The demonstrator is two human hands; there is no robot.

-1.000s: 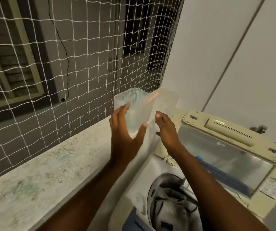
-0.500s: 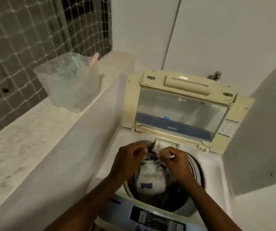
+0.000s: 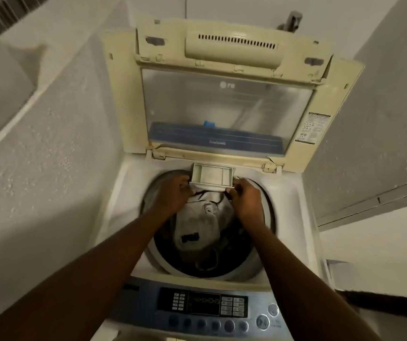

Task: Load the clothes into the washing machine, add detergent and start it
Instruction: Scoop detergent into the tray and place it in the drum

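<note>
From the head view I look straight down into a top-loading washing machine (image 3: 296,217) that fills the middle of the frame. Its yellowed lid (image 3: 224,94) stands open and upright in the upper half, with a clear window through which I see a blue strip. In the drum (image 3: 163,254), at centre, lie the clothes (image 3: 202,225): a pale grey garment on top with a small dark patch, darker fabric under and around it.

At the drum's far rim, just below the lid hinge, the detergent drawer (image 3: 212,175) sits pulled out over the opening, a shallow pale tray with compartments. My left hand (image 3: 173,195) is at the drawer's left front corner, fingers curled in against it; my right hand (image 3: 245,198) is at the right front corner, fingers bent and pinching the drawer's front edge. Both hands touch the drawer and hang above the clothes. I cannot tell whether anything small is held between the fingers.

Along the bottom of the frame runs the control panel (image 3: 205,308), blue-grey, with a dark display, small keys and a row of round buttons. A rough white wall (image 3: 50,156) stands at the left, and a tap (image 3: 293,19) shows at the top right.
</note>
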